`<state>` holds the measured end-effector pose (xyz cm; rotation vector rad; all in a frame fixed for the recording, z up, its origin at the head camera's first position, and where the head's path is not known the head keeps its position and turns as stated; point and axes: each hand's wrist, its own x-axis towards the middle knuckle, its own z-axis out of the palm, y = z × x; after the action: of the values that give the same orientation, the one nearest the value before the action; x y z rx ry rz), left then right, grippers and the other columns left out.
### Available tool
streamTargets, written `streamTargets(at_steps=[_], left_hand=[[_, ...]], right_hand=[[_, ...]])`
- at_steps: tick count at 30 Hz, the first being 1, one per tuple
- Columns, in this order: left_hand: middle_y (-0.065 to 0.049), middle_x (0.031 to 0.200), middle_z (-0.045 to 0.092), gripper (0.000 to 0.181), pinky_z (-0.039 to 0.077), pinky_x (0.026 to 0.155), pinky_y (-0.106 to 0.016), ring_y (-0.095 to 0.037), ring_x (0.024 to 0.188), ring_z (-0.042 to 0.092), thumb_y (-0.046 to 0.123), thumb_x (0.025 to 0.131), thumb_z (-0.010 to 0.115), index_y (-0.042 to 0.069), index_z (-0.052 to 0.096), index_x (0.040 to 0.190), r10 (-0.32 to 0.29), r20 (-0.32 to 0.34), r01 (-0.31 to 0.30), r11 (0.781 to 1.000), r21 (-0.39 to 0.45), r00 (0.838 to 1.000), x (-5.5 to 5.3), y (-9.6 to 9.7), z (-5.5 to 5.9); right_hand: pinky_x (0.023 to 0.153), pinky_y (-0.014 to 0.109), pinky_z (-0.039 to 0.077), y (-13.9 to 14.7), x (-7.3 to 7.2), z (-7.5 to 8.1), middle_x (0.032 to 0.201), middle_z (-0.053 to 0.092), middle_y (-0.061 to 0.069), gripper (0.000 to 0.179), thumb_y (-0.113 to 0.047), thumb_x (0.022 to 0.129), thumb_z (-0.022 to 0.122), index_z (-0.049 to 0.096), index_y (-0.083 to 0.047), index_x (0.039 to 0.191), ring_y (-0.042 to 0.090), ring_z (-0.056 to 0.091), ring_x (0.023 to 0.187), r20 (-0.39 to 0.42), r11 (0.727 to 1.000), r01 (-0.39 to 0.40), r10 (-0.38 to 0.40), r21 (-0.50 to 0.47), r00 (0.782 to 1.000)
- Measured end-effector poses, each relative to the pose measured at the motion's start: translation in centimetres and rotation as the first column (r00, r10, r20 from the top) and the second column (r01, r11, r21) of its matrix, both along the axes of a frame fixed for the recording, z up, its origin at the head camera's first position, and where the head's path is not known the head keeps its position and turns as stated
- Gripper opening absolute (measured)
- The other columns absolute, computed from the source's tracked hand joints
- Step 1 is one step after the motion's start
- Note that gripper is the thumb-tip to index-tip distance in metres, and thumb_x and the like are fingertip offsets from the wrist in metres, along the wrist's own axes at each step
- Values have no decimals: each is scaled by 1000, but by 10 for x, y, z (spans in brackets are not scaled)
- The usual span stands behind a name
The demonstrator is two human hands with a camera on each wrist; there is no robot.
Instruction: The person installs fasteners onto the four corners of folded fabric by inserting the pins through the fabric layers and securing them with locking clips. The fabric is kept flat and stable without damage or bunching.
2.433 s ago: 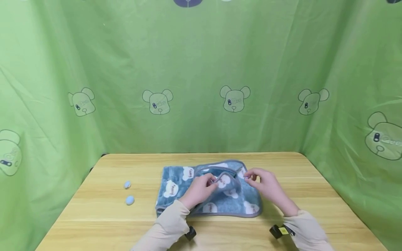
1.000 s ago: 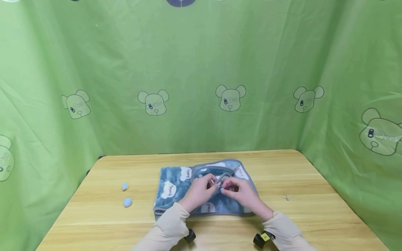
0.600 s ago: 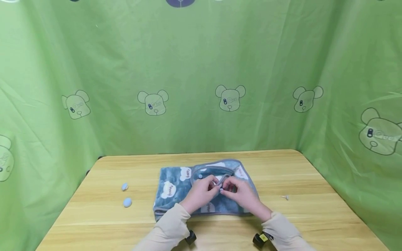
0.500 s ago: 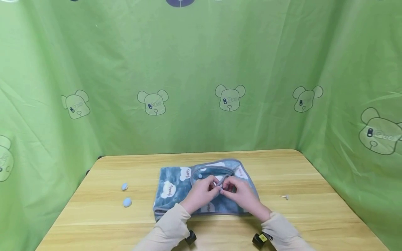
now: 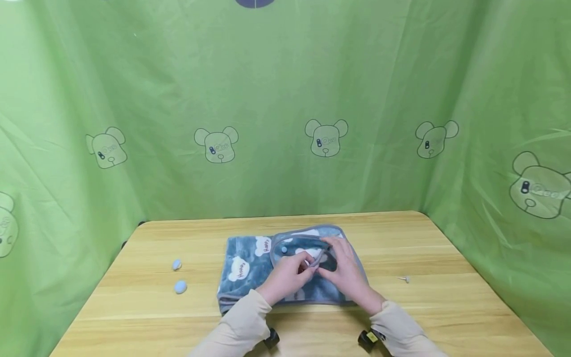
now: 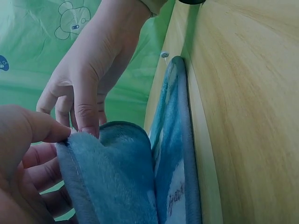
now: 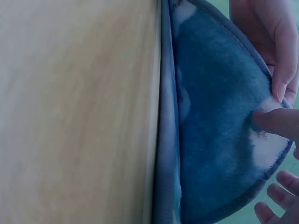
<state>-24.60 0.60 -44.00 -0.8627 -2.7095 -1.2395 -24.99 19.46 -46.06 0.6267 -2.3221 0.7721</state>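
Observation:
A folded teal plush blanket (image 5: 247, 248) with white bear prints lies mid-table, one bound corner lifted. My left hand (image 5: 285, 275) pinches the corner's edge between thumb and fingers. On the blanket's other side, my right hand (image 5: 350, 275) presses its thumb to the fabric, its other fingers spread away from the thumb. Under that thumb, a small blue round piece (image 7: 254, 124) shows partly in the right wrist view; the thumb covers the rest. Another blue round button (image 5: 284, 250) sits on the blanket, beyond my left hand.
Two pale-blue round caps, a far one (image 5: 177, 265) and a near one (image 5: 180, 286), lie on the wooden table (image 5: 134, 317) at left. A small pin with a round head (image 5: 404, 279) lies at right. A green curtain (image 5: 276, 173) encloses the back and sides.
My right hand has moved left from the blanket's right part to the lifted corner, bringing a small pale-blue piece. Its fingers then spread, leaving the thumb pressing. The pin at right came into view.

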Motion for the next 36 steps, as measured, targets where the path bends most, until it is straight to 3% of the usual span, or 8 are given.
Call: streamTargets(at_steps=[4,9,16,22,30,36], left_hand=[[6,73,66,6,42,54,-16,3,56,49,21,95,61,17,64,98,-3,16,4,1000,-6,1000,2,0,0],[7,72,64,6,42,53,-16,2,56,47,20,95,61,17,64,99,-7,5,7,1000,-10,1000,3,0,-1],[6,73,66,6,42,55,-16,3,57,49,19,94,61,17,64,99,-12,-7,12,1000,-19,1000,3,0,1],[6,76,67,7,44,58,-16,3,61,51,19,93,61,17,64,99,-11,-3,11,999,-37,1000,3,0,2],[4,81,70,9,47,61,-16,2,66,57,22,93,62,18,66,99,-20,26,21,998,-53,999,-1,-5,8],[5,79,69,10,46,63,-18,1,64,55,22,94,60,16,67,97,20,-41,-22,999,-41,999,-5,-21,10]], right_hand=[[96,48,48,1,0,0,117,65,13,70,-7,66,87,55,-6,128,29,62,108,100,1000,-22,22,-4,995],[83,41,54,2,2,-1,106,71,11,57,-7,70,84,59,-9,121,23,67,96,187,1000,-3,6,-15,982],[74,31,51,1,1,-1,98,73,5,41,-4,71,82,65,-12,107,15,64,84,193,1000,16,-11,-23,981],[73,29,51,2,0,-3,90,71,-2,25,-4,74,79,68,-15,94,11,63,81,143,1000,-26,25,6,989],[71,27,51,4,1,-1,88,69,-4,21,-7,77,79,69,-17,91,9,62,80,136,999,-43,40,25,990],[74,31,53,2,1,-1,88,69,-4,19,-10,76,80,68,-16,90,11,63,82,148,999,-32,28,25,989]])
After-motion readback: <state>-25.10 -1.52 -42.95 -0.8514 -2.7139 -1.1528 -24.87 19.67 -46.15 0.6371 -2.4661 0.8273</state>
